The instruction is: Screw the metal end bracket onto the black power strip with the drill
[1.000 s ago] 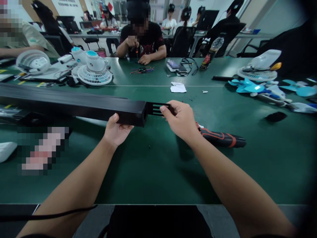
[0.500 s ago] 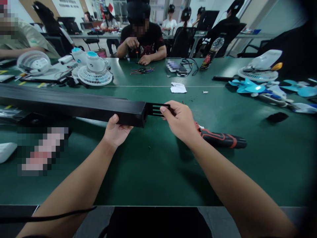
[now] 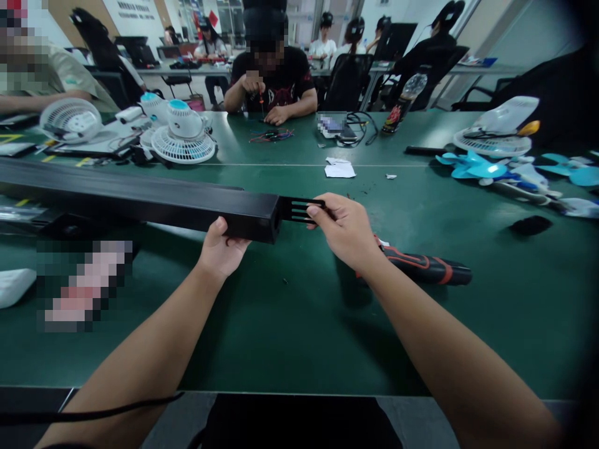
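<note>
Left hand (image 3: 224,254) grips the long black bar (image 3: 187,204) near its end, thumb against the near face and fingers underneath; the bar extends leftward from that hand. Right hand (image 3: 347,226) pinches the slotted black plate (image 3: 296,210) between thumb and fingers. The plate sits between the hands, at the bar's end — whether fixed to it cannot be determined. A red-and-black tool (image 3: 425,265) lies just beside the right wrist, partly hidden by it, on the green table (image 3: 281,343). White paper (image 3: 340,169) lies beyond the right hand.
</note>
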